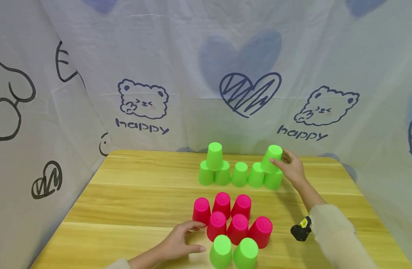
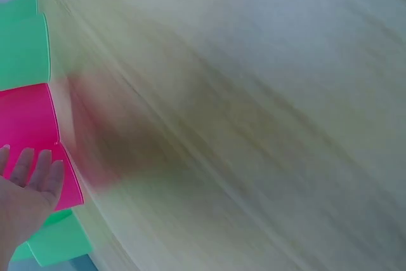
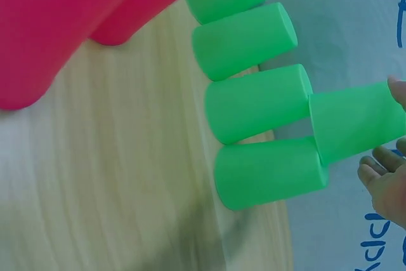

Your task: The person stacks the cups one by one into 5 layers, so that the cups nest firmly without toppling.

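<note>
My right hand (image 1: pixel 292 169) holds an upside-down green cup (image 3: pixel 355 122) between thumb and fingers. In the right wrist view its rim meets the tops of the two end cups (image 3: pixel 269 172) in a row. At the left end of that row, another green cup (image 1: pixel 214 156) stands across two cups. My left hand (image 1: pixel 177 241) is near the front with thumb and fingers apart, holding nothing. Its fingertips are right beside the leftmost pink cup (image 1: pixel 201 212). Several pink cups (image 1: pixel 239 228) stand upside down in two staggered rows there.
Two green cups (image 1: pixel 221 251) stand in front of the pink ones. A small black and yellow object (image 1: pixel 301 228) shows beside the right sleeve. Behind the wooden table (image 1: pixel 142 190) hangs a white cloth (image 1: pixel 192 112) with bear and heart drawings.
</note>
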`<act>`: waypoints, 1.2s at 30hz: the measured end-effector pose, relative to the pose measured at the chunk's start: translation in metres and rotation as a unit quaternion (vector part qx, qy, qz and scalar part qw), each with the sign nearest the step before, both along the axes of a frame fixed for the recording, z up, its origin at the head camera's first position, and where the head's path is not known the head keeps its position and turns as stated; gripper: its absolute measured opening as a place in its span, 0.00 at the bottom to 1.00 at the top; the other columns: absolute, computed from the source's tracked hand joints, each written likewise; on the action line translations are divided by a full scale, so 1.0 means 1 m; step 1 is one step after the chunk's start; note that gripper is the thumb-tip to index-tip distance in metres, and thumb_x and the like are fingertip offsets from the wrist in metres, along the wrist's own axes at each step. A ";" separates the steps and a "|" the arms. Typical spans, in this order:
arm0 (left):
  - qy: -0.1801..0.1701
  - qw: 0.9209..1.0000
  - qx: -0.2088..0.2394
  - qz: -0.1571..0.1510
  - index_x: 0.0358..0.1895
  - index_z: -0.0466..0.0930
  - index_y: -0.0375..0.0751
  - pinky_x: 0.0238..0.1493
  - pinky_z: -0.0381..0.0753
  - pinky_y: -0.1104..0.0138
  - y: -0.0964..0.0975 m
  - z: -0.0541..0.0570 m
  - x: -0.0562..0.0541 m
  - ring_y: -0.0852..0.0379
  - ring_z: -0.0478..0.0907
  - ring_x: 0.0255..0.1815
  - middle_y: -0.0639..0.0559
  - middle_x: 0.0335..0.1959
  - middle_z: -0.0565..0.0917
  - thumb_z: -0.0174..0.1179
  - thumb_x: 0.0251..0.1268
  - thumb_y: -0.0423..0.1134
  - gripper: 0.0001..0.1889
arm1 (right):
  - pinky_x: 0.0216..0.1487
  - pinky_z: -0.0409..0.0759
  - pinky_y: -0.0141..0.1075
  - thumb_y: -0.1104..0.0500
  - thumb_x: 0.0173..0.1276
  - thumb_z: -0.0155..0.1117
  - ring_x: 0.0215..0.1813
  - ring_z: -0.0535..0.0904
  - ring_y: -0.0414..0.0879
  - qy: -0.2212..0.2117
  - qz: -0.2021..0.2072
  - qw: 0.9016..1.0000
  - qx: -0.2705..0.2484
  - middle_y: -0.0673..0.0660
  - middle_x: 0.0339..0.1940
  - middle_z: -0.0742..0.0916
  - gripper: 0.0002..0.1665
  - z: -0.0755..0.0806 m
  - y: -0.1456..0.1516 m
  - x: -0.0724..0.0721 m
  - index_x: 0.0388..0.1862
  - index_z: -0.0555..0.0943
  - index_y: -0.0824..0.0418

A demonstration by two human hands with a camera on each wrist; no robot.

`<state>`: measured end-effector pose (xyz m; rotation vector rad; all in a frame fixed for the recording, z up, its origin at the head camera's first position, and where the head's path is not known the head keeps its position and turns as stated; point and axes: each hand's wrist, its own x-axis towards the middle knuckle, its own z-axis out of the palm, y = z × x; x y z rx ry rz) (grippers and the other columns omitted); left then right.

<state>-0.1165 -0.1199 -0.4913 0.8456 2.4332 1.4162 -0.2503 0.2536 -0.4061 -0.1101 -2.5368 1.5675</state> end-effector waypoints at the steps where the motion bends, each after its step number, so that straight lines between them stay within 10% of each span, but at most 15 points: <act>1: 0.001 1.000 0.003 0.001 0.55 0.74 0.37 0.51 0.78 0.61 0.001 0.000 0.001 0.44 0.76 0.50 0.45 0.52 0.80 0.69 0.51 0.47 0.29 | 0.70 0.62 0.49 0.56 0.63 0.63 0.67 0.64 0.63 0.003 -0.002 1.000 -0.002 0.72 0.67 0.68 0.43 0.000 0.000 0.002 0.70 0.55 0.70; 11: 0.048 0.998 0.029 0.032 0.52 0.75 0.37 0.48 0.80 0.60 0.011 -0.007 0.005 0.47 0.77 0.48 0.46 0.48 0.81 0.69 0.50 0.46 0.27 | 0.68 0.65 0.44 0.56 0.64 0.62 0.66 0.67 0.58 0.021 -0.024 0.999 -0.024 0.69 0.66 0.70 0.39 -0.001 0.006 0.027 0.68 0.59 0.70; 19: 0.050 0.997 0.043 0.049 0.50 0.76 0.36 0.48 0.80 0.62 0.013 -0.009 0.009 0.47 0.78 0.47 0.45 0.47 0.81 0.68 0.51 0.45 0.24 | 0.49 0.68 0.11 0.57 0.65 0.62 0.59 0.73 0.47 0.039 -0.013 0.999 -0.011 0.69 0.63 0.73 0.36 0.004 0.006 0.050 0.66 0.62 0.71; 24: 0.058 0.996 0.058 0.039 0.49 0.76 0.35 0.47 0.81 0.62 0.014 -0.010 0.012 0.48 0.78 0.46 0.44 0.46 0.82 0.68 0.52 0.43 0.22 | 0.48 0.70 0.12 0.56 0.65 0.62 0.49 0.70 0.25 0.047 0.009 0.999 -0.016 0.70 0.62 0.73 0.35 0.004 0.005 0.064 0.65 0.64 0.71; 32: 0.052 0.996 0.074 0.023 0.49 0.77 0.36 0.47 0.80 0.63 0.018 -0.011 0.016 0.48 0.78 0.45 0.45 0.45 0.82 0.68 0.52 0.44 0.22 | 0.48 0.73 0.15 0.58 0.64 0.62 0.48 0.72 0.22 0.051 0.032 0.998 -0.033 0.71 0.60 0.74 0.32 0.001 0.001 0.081 0.63 0.66 0.72; 36: 0.045 0.996 0.079 0.012 0.50 0.77 0.38 0.47 0.80 0.64 0.021 -0.013 0.017 0.48 0.77 0.44 0.44 0.45 0.82 0.67 0.53 0.42 0.21 | 0.47 0.75 0.17 0.59 0.63 0.64 0.47 0.73 0.22 0.055 0.038 0.997 -0.043 0.48 0.51 0.81 0.31 -0.001 -0.001 0.089 0.61 0.68 0.72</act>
